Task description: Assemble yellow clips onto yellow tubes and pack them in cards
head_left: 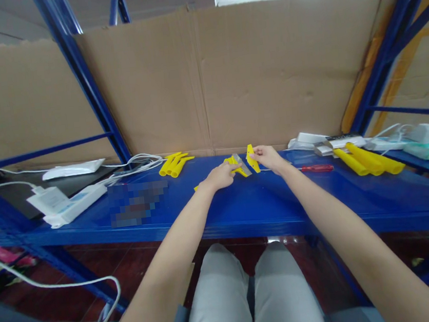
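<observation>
scraper (242, 165) with a metal blade lies in the left hand (221, 175), whose grip curls snugly round it, above the blue table (258, 202); the right hand's (269, 158) grip pinches a yellow piece (252, 160) just beside the blade (a narrow gap between); a red screwdriver (316, 169) rests to the right.

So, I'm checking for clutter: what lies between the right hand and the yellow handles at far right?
In the head view, a red-handled screwdriver lies there, its shaft partly hidden behind the right hand.
</observation>
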The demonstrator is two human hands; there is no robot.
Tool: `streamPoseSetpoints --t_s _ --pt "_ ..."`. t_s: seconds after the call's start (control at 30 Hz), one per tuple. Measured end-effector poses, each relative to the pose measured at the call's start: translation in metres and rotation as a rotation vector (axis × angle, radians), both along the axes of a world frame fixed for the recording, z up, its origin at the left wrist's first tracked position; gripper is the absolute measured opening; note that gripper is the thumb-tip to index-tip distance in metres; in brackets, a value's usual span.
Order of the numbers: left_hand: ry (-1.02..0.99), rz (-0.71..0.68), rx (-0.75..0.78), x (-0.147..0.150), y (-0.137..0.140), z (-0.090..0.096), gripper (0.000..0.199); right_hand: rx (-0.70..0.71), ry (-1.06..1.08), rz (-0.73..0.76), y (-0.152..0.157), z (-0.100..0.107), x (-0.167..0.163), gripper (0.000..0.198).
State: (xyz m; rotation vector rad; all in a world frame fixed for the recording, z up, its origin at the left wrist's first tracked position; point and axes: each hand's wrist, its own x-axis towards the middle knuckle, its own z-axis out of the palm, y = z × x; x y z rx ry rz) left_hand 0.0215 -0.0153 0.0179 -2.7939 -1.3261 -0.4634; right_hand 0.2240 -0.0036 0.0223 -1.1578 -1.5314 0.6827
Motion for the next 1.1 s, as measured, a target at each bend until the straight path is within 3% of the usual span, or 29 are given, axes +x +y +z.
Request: streamPoseSetpoints --t_s 0.23,0.5,0.7,0.87,1.1 --pt "-0.013 -0.173 -0.077 0.004 -0.001 0.001 0.05 -0.254 0.114 0.056 -0.01 -0.002 -0.008 0.011" --pt "-0.084 -0.201 -0.141 0.005 -0.005 0.002 0.044 -0.393 0.221 0.016 -0.007 -0.008 -0.014 0.018" --pt "-0.099 -0.206 -0.128 0.006 -0.007 0.005 0.044 -0.469 0.325 -0.013 -0.001 -0.01 -0.018 0.01" --pt "-0.11 -0.228 -0.129 0.006 -0.008 0.007 0.046 -0.558 0.415 0.017 -0.003 -0.007 -0.02 0.014" --pt "-0.122 -0.201 -0.105 0.005 -0.007 0.006 0.047 -0.545 0.48 -0.01 -0.009 0.001 -0.018 0.009"
